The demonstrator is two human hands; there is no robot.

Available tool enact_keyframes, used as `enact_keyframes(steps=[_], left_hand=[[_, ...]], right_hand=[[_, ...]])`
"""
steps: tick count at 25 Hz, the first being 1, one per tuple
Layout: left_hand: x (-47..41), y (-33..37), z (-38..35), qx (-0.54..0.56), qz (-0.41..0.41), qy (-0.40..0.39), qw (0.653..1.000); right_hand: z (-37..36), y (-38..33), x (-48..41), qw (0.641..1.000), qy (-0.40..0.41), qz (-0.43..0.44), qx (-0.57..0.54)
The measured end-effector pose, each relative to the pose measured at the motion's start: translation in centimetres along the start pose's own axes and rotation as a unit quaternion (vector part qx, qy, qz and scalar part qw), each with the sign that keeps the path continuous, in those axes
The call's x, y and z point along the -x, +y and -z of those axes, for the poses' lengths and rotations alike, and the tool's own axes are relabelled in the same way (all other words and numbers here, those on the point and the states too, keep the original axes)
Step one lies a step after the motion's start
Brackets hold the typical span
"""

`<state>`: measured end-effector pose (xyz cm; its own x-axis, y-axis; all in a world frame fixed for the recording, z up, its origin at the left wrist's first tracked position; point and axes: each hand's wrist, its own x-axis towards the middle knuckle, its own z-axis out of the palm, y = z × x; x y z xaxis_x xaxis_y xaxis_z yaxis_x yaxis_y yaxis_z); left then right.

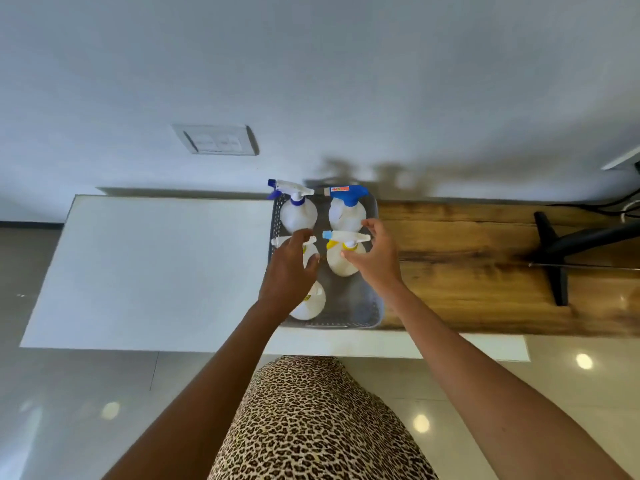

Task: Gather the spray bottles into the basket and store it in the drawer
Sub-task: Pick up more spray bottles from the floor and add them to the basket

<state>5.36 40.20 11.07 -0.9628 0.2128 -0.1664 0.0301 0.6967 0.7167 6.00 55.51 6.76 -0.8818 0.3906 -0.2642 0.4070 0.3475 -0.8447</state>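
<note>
A grey perforated basket [375, 308] stands on the counter where white top meets wood. Several white spray bottles stand upright in it: one with a white and dark-blue trigger [298, 211] at the back left, one with a blue trigger [347, 209] at the back right, one with a light-blue and yellow nozzle [343, 261] in the middle right, and one [310, 304] at the front left. My left hand [287, 271] is closed around the neck of a middle-left bottle [309, 252]. My right hand [375, 254] pinches the neck of the yellow-nozzle bottle.
The white counter top [156, 271] stretches left of the basket, a wooden top [485, 271] to the right. A black stand foot [554, 258] rests on the wood at far right. A wall socket [216, 140] sits behind. Cables run at the far right edge.
</note>
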Motion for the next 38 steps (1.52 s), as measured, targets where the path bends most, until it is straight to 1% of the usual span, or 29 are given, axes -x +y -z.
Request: enact_keyframes(steps=[4, 7, 12, 16, 19, 21, 24, 27, 33, 38], left_hand=[[3.7, -0.4, 3.1, -0.032, -0.01, 0.02, 0.999], [7.9, -1.8, 5.6, -0.039, -0.02, 0.057, 0.997], [19.1, -5.2, 9.4, -0.044, 0.016, 0.132, 0.99], [31.9, -8.9, 13.3, -0.03, 0.075, 0.212, 0.974], [41.1, -11.8, 16.1, -0.012, 0.137, 0.276, 0.951], [46.6, -13.6, 17.6, -0.002, 0.179, 0.318, 0.931], [54.7, -16.6, 19.2, 0.011, 0.243, 0.378, 0.893], [61.8, -19.9, 19.5, 0.037, 0.323, 0.426, 0.845], [71.3, -26.8, 18.6, 0.103, 0.456, 0.465, 0.752], [75.4, -34.8, 19.2, 0.135, 0.528, 0.461, 0.701]], right_hand=[[-0.5, -2.3, 2.5, 0.999, 0.013, 0.049, -0.017], [-2.1, -4.2, 5.5, 0.996, 0.006, 0.086, -0.021], [-5.4, -6.8, 14.2, 0.986, -0.023, 0.163, -0.017], [-9.4, -9.5, 25.1, 0.971, -0.095, 0.22, -0.007], [-13.1, -11.0, 33.6, 0.953, -0.156, 0.261, -0.007], [-15.6, -11.7, 38.8, 0.937, -0.204, 0.285, -0.001], [-20.0, -11.9, 46.5, 0.904, -0.281, 0.323, 0.02], [-24.6, -11.5, 53.2, 0.863, -0.358, 0.354, 0.051], [-34.1, -9.7, 62.6, 0.785, -0.484, 0.373, 0.105], [-43.0, -7.5, 67.9, 0.737, -0.554, 0.356, 0.154]])
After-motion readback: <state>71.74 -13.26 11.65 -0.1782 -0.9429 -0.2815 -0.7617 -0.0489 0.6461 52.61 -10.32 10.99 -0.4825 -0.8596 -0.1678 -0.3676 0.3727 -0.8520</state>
